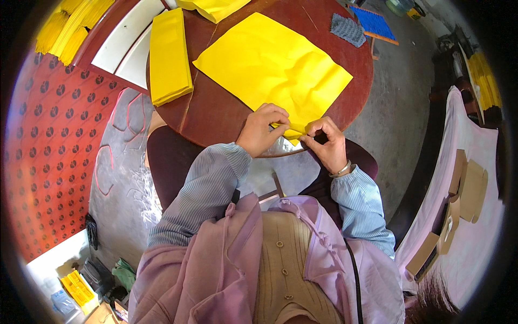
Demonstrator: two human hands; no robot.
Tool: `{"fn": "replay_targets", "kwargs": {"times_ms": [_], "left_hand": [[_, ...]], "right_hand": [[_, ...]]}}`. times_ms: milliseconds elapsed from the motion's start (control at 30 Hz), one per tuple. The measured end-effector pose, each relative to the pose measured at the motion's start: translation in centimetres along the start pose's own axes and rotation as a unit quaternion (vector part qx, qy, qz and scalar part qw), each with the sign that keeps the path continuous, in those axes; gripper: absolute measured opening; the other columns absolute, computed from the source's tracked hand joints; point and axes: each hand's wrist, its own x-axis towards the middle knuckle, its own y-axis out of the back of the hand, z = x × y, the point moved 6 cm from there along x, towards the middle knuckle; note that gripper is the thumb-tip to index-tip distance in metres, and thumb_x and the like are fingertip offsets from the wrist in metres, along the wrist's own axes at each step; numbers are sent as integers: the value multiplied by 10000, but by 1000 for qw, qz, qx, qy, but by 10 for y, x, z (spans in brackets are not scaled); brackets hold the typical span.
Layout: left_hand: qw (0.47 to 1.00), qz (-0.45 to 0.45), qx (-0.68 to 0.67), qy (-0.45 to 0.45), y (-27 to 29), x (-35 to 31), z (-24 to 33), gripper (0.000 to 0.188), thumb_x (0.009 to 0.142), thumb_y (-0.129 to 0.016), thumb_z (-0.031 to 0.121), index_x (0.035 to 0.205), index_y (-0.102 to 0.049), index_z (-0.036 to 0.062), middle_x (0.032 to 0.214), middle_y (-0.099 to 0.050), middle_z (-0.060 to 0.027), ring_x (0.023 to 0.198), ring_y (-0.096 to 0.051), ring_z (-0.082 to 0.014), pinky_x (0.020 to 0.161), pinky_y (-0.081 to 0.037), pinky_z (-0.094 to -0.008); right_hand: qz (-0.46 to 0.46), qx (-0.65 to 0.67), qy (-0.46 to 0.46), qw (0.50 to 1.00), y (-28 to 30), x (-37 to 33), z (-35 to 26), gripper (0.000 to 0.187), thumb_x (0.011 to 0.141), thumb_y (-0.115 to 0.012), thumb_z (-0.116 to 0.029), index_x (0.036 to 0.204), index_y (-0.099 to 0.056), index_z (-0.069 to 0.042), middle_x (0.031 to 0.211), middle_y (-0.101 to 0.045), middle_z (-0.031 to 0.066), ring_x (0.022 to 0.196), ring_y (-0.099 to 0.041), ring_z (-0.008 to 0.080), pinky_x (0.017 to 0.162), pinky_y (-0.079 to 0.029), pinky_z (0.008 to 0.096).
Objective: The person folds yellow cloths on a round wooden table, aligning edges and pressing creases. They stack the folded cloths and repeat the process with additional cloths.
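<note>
A large sheet of yellow paper (pixel 270 59) lies slantwise on the round reddish-brown table (pixel 216 129), lightly creased, one corner toward me at the near edge. At that corner my left hand (pixel 265 127) pinches a narrow folded edge between thumb and fingers. Close beside it on the right, my right hand (pixel 327 141) grips the same corner with thumb and forefinger; a bracelet circles that wrist. The folded bit between the hands is partly hidden by my fingers. To the left of the sheet rests a thick stack of folded yellow paper (pixel 170 59).
More yellow paper (pixel 216 6) lies at the table's far edge. A grey textured cloth (pixel 348 30) sits at the far right, with a blue-topped stool (pixel 375 22) beyond. Opened cardboard boxes (pixel 472 189) lie on a pink cloth at right. Red cords (pixel 102 167) trail on the left floor.
</note>
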Motion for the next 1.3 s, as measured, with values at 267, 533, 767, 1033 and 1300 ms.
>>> {"fn": "replay_targets", "kwargs": {"times_ms": [267,533,767,1033,1300], "left_hand": [[993,-3,-59,103,-1,1,-11,94,962,-757,78,1041,-775,32,1190,-750,-94,1055,-727,-228,948,-587,-313],[999,-36,-31,27,5,2,-7,194,866,-798,80,1057,-788,47,1173,-753,-83,1091,-725,-244,976,-581,-338],[998,23,-11,49,-3,1,-7,130,874,-806,85,991,-785,33,1121,-755,-90,1026,-739,-254,929,-584,-331],[997,32,-36,62,-4,2,-8,122,903,-804,97,979,-764,10,1128,-754,-103,1030,-737,-249,937,-579,-327],[996,0,-51,78,-2,2,-10,105,929,-772,89,1000,-765,13,1149,-748,-107,1049,-734,-243,967,-580,-331]], "right_hand": [[11,-40,74,996,-2,-2,-14,191,832,-880,11,983,-767,-15,931,-696,56,887,-692,175,808,-554,288],[27,43,-5,999,-4,4,0,134,845,-865,21,923,-757,1,891,-695,37,769,-643,113,713,-532,262],[48,31,-1,998,-3,0,1,261,812,-890,32,966,-685,-16,904,-649,27,806,-636,112,738,-529,261],[30,-16,10,999,-2,-3,-4,238,828,-884,17,1000,-723,-10,933,-669,40,831,-662,117,744,-548,273],[30,26,-18,999,-1,1,0,128,870,-858,2,965,-774,11,914,-712,46,804,-683,116,737,-544,261]]}}
